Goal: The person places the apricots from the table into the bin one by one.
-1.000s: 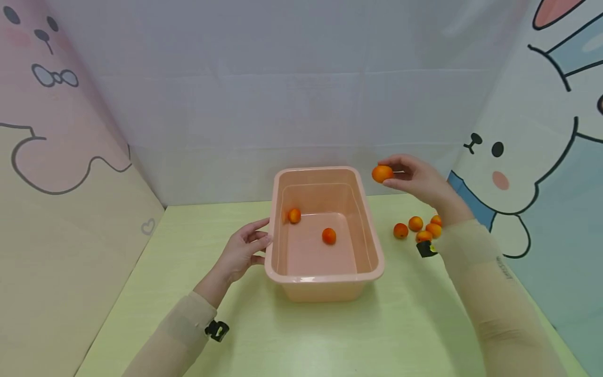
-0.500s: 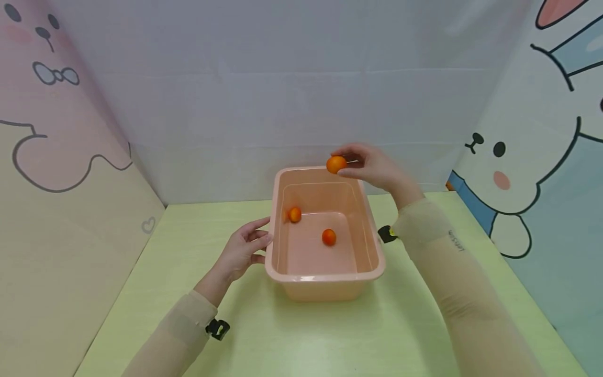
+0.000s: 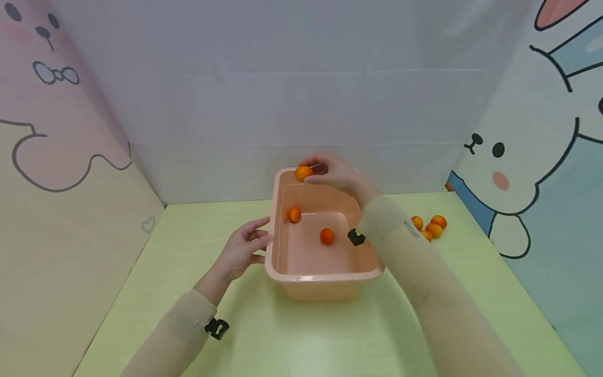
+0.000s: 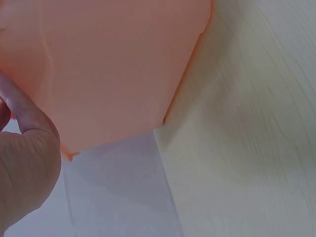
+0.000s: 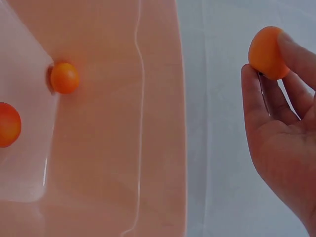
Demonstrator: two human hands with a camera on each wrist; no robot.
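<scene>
A peach plastic basin stands on the table in the head view. My left hand holds its left rim, the thumb at the rim's edge and the other fingers partly hidden beneath it. In the left wrist view, this hand lies against the basin's outer wall. My right hand is over the far end of the basin, pinching a small tangerine between thumb and fingertips. The right wrist view shows that tangerine clearly. Two more tangerines, one by the left wall and one mid-floor, lie inside the basin.
Several loose tangerines lie on the table to the right, partly covered by my right sleeve. A pale cloth wall rises behind the table, and printed panels flank it on both sides.
My right hand has carried the tangerine leftward from beside the loose pile, across the right rim and over the basin's far end. The left hand and basin have stayed put.
</scene>
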